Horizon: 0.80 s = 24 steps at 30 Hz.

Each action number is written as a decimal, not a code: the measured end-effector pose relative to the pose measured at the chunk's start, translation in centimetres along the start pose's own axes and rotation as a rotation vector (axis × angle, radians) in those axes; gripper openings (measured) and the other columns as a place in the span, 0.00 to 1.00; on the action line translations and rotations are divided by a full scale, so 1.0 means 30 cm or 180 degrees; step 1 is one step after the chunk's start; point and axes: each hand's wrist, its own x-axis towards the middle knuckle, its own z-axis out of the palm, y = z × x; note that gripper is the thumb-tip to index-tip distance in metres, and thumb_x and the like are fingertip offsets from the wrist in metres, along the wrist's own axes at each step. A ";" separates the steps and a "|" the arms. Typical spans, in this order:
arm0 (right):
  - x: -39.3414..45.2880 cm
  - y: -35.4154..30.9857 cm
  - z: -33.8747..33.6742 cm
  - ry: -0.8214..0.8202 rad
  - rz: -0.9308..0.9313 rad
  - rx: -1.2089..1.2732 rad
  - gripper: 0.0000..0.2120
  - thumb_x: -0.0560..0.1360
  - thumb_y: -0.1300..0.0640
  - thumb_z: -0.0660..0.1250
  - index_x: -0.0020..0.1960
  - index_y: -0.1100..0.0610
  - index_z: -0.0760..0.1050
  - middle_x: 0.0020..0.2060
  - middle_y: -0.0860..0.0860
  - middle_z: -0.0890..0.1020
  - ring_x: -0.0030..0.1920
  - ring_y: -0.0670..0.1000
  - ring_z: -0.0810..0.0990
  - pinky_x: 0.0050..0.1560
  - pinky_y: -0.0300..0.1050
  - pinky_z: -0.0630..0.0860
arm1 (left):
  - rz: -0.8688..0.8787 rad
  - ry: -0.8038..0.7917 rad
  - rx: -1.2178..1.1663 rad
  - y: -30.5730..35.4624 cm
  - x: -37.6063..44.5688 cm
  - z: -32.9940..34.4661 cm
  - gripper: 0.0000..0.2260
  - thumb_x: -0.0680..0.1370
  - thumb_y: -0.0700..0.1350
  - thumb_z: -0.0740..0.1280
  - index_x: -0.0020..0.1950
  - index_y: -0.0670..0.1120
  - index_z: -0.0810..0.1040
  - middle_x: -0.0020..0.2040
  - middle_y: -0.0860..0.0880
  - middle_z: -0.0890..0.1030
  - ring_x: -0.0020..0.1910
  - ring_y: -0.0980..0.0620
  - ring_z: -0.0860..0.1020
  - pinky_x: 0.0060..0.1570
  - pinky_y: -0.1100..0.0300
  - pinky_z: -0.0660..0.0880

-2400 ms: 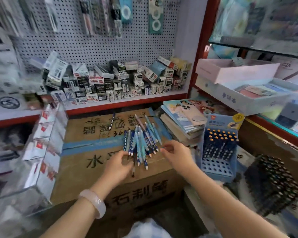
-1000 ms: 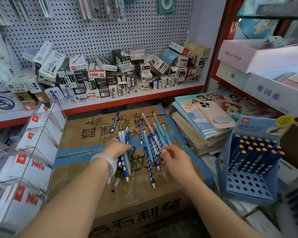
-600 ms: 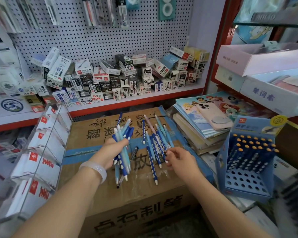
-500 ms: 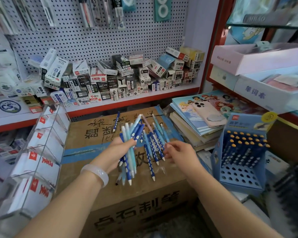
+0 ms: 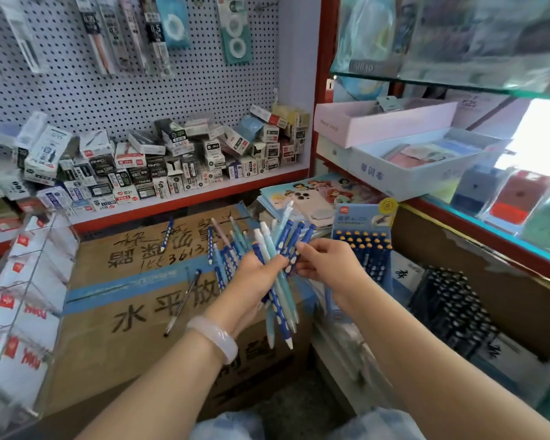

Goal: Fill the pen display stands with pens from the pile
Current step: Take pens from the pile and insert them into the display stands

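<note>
Clear acrylic display stand (image 5: 23, 281) at far left, tiered, red-labelled white cards in its pockets. Cardboard carton (image 5: 134, 300) at centre, sealed with blue tape. Black pen (image 5: 183, 301) lying alone on carton, long axis running near-to-far, tip toward viewer. Lone blue dotted pen (image 5: 166, 234) farther back, tilted slightly right. Remaining pile of pens (image 5: 224, 249) on carton just behind the hands, axes mostly near-to-far, loosely fanned.

Left hand (image 5: 254, 277), pale bangle at wrist, fingers curled round bundle of pens (image 5: 278, 281): dark blue with white dots, light blue and white barrels. Bundle raised above carton's right edge, fanned, tips pointing down toward viewer, capped ends up and away to the right.

Right hand (image 5: 324, 265) touching bundle's upper part, fingertips pinching the dark blue barrels.

Blue pen display stand (image 5: 362, 239) just behind right hand, partly filled with upright pens, orange-topped.
</note>
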 end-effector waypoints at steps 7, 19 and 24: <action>-0.023 0.005 -0.148 0.0306 -0.0428 -0.0685 0.12 0.78 0.53 0.64 0.43 0.61 0.77 0.35 0.55 0.80 0.39 0.55 0.81 0.50 0.54 0.80 | -0.0539 0.0611 -0.0863 0.018 -0.048 0.190 0.05 0.76 0.43 0.66 0.46 0.42 0.75 0.39 0.44 0.78 0.39 0.48 0.77 0.34 0.59 0.72; 0.016 0.057 -0.265 0.1400 0.0037 0.1039 0.11 0.79 0.57 0.61 0.38 0.56 0.73 0.33 0.51 0.76 0.34 0.46 0.75 0.44 0.41 0.77 | -0.0485 0.1146 -0.1697 0.047 0.031 0.308 0.03 0.77 0.41 0.64 0.48 0.42 0.72 0.38 0.46 0.76 0.34 0.50 0.77 0.35 0.57 0.75; 0.074 0.066 -0.364 0.1833 -0.0011 0.0677 0.08 0.79 0.57 0.62 0.44 0.58 0.75 0.36 0.50 0.78 0.36 0.46 0.79 0.47 0.44 0.79 | -0.0543 0.1200 -0.1771 0.016 0.073 0.251 0.03 0.78 0.41 0.63 0.45 0.43 0.71 0.34 0.47 0.72 0.29 0.51 0.74 0.28 0.61 0.76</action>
